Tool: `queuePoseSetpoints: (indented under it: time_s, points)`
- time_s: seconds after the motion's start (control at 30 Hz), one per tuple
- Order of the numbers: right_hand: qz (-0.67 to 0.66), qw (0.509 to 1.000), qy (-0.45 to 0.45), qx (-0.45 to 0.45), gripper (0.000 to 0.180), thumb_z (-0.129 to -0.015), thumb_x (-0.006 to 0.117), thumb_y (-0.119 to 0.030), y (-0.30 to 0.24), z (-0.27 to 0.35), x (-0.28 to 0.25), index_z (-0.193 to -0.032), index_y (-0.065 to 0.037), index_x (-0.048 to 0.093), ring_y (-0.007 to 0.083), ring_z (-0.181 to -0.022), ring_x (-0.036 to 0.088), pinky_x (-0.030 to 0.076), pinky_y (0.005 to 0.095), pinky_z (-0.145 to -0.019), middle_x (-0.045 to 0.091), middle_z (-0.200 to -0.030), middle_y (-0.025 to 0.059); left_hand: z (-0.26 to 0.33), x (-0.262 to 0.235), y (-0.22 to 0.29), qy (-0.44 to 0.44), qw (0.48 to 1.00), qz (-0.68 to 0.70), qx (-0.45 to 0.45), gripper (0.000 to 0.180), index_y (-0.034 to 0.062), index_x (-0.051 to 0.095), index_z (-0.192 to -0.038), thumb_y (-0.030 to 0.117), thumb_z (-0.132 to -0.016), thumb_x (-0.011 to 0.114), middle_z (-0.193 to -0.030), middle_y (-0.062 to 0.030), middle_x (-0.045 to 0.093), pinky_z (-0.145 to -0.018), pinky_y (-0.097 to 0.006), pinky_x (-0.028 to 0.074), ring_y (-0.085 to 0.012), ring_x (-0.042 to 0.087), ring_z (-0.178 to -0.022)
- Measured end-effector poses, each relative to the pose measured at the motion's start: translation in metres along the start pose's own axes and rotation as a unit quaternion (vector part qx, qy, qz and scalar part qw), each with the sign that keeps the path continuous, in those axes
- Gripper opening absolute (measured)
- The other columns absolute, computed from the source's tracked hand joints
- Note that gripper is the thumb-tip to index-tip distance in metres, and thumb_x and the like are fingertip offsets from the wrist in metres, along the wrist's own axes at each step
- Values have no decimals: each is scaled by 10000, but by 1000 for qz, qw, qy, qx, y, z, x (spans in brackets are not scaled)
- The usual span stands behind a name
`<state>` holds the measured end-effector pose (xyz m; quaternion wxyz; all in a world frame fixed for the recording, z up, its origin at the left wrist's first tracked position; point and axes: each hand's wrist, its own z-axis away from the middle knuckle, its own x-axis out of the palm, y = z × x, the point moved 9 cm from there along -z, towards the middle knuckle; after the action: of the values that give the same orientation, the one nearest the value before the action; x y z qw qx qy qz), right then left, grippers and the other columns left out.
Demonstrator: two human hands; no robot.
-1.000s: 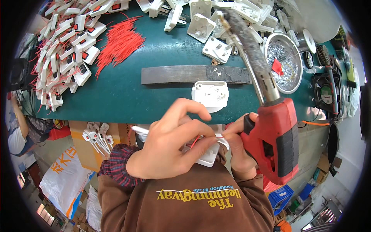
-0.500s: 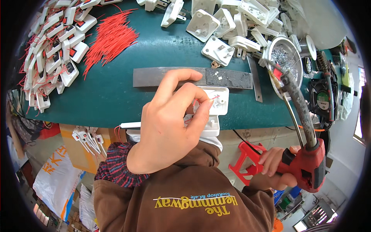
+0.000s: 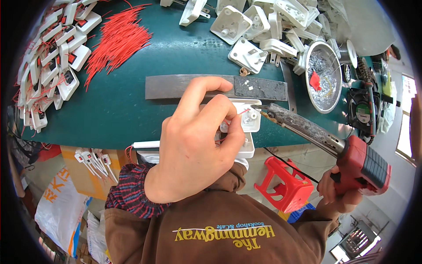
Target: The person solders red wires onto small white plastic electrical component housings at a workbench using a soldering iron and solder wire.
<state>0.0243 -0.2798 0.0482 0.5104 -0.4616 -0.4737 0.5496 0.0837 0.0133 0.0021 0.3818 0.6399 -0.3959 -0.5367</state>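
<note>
My left hand (image 3: 193, 145) pinches a thin red wire (image 3: 243, 111) between thumb and forefinger. The wire's end reaches into an open white plastic housing (image 3: 252, 126) at the table's near edge; my fingers hide part of that housing. In my right hand (image 3: 330, 188) is a red soldering gun (image 3: 362, 165), its dark barrel slanting up and left. The tip (image 3: 259, 107) hovers over or touches the inside of the housing by the wire's end; I cannot tell which. A second white shell (image 3: 247, 147) sits just below, partly covered by my hand.
Behind the housing lies a long grey bar (image 3: 169, 88) with small white bits on it. A metal bowl (image 3: 336, 94) stands right, white plug shells (image 3: 231, 25) pile up at the back. Left are red wires (image 3: 118, 42) and wired white housings (image 3: 68, 83). A red stool (image 3: 290, 191) stands below.
My right hand has raised and turned the soldering gun, swinging its tip left from over the bowl to the housing. My left hand keeps its pinch on the red wire, nearly still.
</note>
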Motion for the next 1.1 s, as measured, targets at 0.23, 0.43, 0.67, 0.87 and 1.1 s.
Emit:
queuePoseSetpoints:
  time_s: [0.23,0.43,0.67,0.87,1.1]
  points:
    - [29,996,-74,43,659,-883,509,-560,-15,-25,19,-1021,82,454,95,-319,391,320,236,-326,419,-443,-14,0,-2,-1,4,1000,4,-3,92,30,599,-727,-37,-691,651,-1059,-85,602,-458,-209,368,-95,577,-671]
    - [19,997,-56,56,611,-912,488,-514,-20,-34,29,-997,90,445,88,-311,377,291,219,-306,409,-447,-9,-1,-1,-2,5,1000,7,-6,100,34,587,-712,-41,-681,646,-1052,-85,603,-456,-209,373,-87,570,-671]
    - [55,992,-90,76,624,-911,502,-511,-21,-30,30,-996,104,439,89,-325,393,312,224,-317,423,-457,-2,-1,-1,-2,7,1000,10,-1,109,34,578,-709,-45,-677,646,-1043,-85,604,-458,-209,377,-85,568,-674]
    - [106,990,-94,11,693,-856,578,-545,-25,-28,21,-1023,114,445,83,-350,416,360,231,-349,447,-468,-6,-1,-1,-1,8,1000,7,1,111,30,573,-709,-48,-677,645,-1044,-87,602,-463,-210,382,-88,565,-670]
    - [195,952,-235,-19,800,-831,600,-567,-27,-30,24,-1154,144,427,69,-353,409,365,237,-362,472,-477,-28,-1,-1,0,11,1000,4,2,108,24,571,-705,-52,-678,642,-1042,-90,602,-463,-212,379,-87,562,-660]
